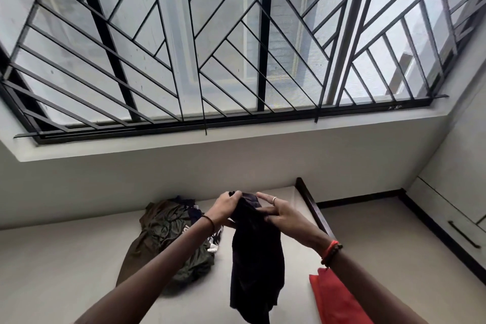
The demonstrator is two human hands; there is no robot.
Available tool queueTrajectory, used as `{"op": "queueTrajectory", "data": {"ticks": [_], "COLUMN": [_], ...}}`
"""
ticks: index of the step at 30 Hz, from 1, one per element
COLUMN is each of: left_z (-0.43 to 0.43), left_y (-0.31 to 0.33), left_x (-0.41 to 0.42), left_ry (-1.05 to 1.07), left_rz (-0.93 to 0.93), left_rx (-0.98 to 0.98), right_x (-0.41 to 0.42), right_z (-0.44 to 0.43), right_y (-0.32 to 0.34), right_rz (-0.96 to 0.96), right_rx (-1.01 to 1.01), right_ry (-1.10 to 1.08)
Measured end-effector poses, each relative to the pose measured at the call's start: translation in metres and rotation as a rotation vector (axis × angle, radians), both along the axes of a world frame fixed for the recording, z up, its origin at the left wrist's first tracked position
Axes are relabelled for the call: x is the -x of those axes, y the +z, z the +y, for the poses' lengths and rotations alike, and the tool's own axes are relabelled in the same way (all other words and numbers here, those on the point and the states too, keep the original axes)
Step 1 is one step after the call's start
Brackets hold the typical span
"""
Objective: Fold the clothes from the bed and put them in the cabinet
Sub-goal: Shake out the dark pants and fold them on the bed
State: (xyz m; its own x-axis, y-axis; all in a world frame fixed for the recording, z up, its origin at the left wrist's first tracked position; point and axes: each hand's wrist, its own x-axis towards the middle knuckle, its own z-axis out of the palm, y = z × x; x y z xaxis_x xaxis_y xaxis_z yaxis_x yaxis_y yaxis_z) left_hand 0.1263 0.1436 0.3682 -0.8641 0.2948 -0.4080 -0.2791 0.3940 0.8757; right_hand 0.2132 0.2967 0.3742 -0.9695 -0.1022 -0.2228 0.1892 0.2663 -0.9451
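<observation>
Dark-coloured cloth occupies the centre of the view: the dark garment [256, 258] is held up in the air above the bed [65, 271], bunched at its top edge and hanging down in a narrow, crumpled length. Its lower end reaches toward the bottom edge of the view.

Both hands meet at the top of the cloth. The left hand [227, 208] has its fingers curled over the upper edge and grips it. The right hand [278, 214] clasps the fabric just beside it, with one finger bearing a ring [274, 200] extended straighter than the rest. A thin band [210, 221] circles the left wrist; orange and beaded bracelets [331, 251] circle the right.

On the pale mattress, left of the hanging cloth, lies an unfolded pile of clothes [168, 239], mostly olive-brown, with darker and white-printed pieces showing at its right side. A red cloth [334, 300] lies on the bed at lower right, partly hidden by the right forearm. A dark wooden bed frame [313, 208] borders the far right edge of the mattress.

A white cabinet [447, 218] with a black handle [464, 238] stands at the right wall, well apart from the bed. A large window with a black grille [210, 47] fills the upper part of the view.
</observation>
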Motion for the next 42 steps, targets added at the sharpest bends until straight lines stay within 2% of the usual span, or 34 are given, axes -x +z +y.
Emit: {"op": "queueTrajectory", "data": {"ticks": [6,10,13,15,17,20,25,30,32,34,35,36,38,39,41,42], "left_z": [-0.007,-0.006,-0.004,0.001,0.005,0.007,0.001,-0.001,-0.006,-0.014,-0.02,-0.026,-0.036,-0.039,-0.042,-0.04], "left_y": [-0.014,-0.015,-0.016,-0.017,-0.014,-0.014,-0.021,-0.019,-0.016,-0.01,-0.009,-0.008,-0.014,-0.017,-0.015,-0.014], "left_x": [0.001,-0.002,-0.003,-0.004,-0.009,-0.01,-0.005,-0.007,-0.009,-0.009,-0.006,-0.004,0.004,0.007,0.013,0.018], "left_ry": [0.09,0.086,-0.003,-0.018,0.011,0.098,0.157,0.168,0.062,-0.105,-0.204,-0.304,-0.435,-0.486,-0.622,-0.728], "left_rz": [-0.04,0.017,0.104,0.124,0.123,0.018,-0.051,-0.163,-0.202,-0.183,-0.098,0.063,0.577,0.842,1.193,1.258], "left_rx": [-0.095,-0.096,0.02,0.038,-0.027,-0.162,-0.265,-0.413,-0.45,-0.393,-0.268,-0.061,0.474,0.645,0.755,0.792], "right_x": [0.004,0.009,0.01,0.007,0.007,0.012,0.011,0.01,0.007,0.007,0.007,0.006,0.005,0.005,0.004,0.004], "right_z": [0.027,0.039,0.028,0.012,-0.002,-0.012,-0.011,-0.011,-0.01,-0.007,-0.006,-0.006,-0.006,-0.007,-0.012,-0.015], "right_y": [-0.016,-0.017,-0.013,-0.008,-0.011,-0.017,-0.021,-0.031,-0.031,-0.033,-0.033,-0.032,-0.032,-0.031,-0.031,-0.031], "right_rz": [-0.068,-0.037,0.045,0.112,0.161,0.203,0.171,0.196,0.203,0.204,0.199,0.194,0.186,0.183,0.19,0.188], "right_rx": [0.293,0.36,0.24,0.121,0.008,-0.181,-0.389,-0.428,-0.441,-0.41,-0.387,-0.363,-0.33,-0.328,-0.318,-0.314], "right_ry": [-0.318,-0.507,-0.46,-0.31,-0.185,-0.129,0.007,-0.027,-0.069,-0.086,-0.089,-0.09,-0.089,-0.08,-0.038,-0.015]}}
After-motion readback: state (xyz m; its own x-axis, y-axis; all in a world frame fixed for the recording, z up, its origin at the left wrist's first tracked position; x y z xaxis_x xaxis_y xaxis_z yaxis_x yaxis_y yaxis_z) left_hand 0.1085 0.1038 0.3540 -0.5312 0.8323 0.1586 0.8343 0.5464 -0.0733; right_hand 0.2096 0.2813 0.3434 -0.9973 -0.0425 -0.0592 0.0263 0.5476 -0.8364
